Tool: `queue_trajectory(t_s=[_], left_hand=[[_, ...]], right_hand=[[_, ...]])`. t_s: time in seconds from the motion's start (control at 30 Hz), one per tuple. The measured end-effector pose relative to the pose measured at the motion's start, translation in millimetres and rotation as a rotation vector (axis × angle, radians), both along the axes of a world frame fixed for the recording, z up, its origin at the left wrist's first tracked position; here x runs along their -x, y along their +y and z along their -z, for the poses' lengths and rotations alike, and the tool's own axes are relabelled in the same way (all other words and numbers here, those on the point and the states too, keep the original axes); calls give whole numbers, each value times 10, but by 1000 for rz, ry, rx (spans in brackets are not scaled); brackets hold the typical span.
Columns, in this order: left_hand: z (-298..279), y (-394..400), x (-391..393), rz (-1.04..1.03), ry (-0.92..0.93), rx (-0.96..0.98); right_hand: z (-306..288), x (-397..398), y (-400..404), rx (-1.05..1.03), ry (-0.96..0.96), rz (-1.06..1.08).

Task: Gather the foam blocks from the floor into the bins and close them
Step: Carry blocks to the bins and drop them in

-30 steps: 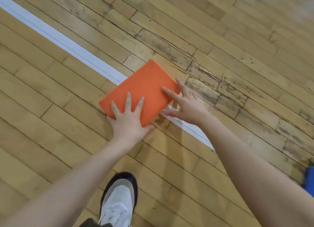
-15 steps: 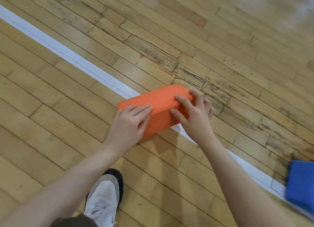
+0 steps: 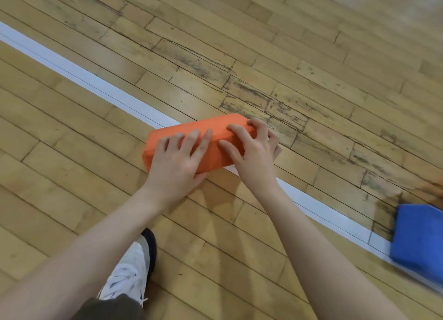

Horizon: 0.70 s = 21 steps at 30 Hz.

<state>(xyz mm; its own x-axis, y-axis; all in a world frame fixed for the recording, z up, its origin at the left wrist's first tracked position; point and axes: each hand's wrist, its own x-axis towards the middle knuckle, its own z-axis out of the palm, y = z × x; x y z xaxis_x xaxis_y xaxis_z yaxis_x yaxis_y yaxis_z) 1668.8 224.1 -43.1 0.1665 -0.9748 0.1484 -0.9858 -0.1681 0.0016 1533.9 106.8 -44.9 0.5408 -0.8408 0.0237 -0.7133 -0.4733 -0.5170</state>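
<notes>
Worn wood floor (image 3: 311,55), scuffed in strips, crossed by a white line (image 3: 84,79) running from upper left to lower right.

Nearest the camera: a white shoe (image 3: 127,279) with dark trim, planted on the boards below the left forearm.

Beyond it, both hands are on the orange block (image 3: 191,142), which is tilted up on its long edge over the line. The left hand (image 3: 177,161) covers the block's near face, fingers (image 3: 194,139) spread and bent over the upper edge, thumb at the lower edge, gripping. The right hand (image 3: 254,151) grips the block's right end, thumb on the near face, fingers (image 3: 261,127) curled over the top to the far side (fingertips partly hidden there). Whether the block's lower edge touches the floor cannot be told.

Well to the right of the right hand's fingers, a blue block (image 3: 417,238) lies on the floor at the frame edge, blurred, across the line.
</notes>
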Motion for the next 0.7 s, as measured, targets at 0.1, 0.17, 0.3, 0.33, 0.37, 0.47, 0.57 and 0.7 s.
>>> queue_trajectory(t_s=[0.1, 0.17, 0.3, 0.33, 0.37, 0.47, 0.57, 0.7], left_hand=[[-148, -118, 98, 77, 38, 105], [-298, -243, 282, 86, 117, 128], [-670, -644, 760, 196, 191, 103], [-770, -748, 908, 229, 190, 98], [-865, -854, 1064, 261, 188, 90], [-1135, -1153, 1594, 351, 186, 41], [-1411, -1432, 2205, 449, 152, 28], [-1698, -1734, 3002, 499, 46, -11]], right_hand=[[-122, 103, -85, 36, -58, 56], [-247, 309, -190, 113, -83, 82], [-518, 951, -384, 160, -137, 158], [-588, 1141, -417, 165, -143, 185], [-659, 1330, -455, 172, -149, 215], [-892, 1928, -582, 182, -165, 305], [-1103, 2584, -708, 182, -217, 399], [-1318, 3368, -866, 161, -284, 491]])
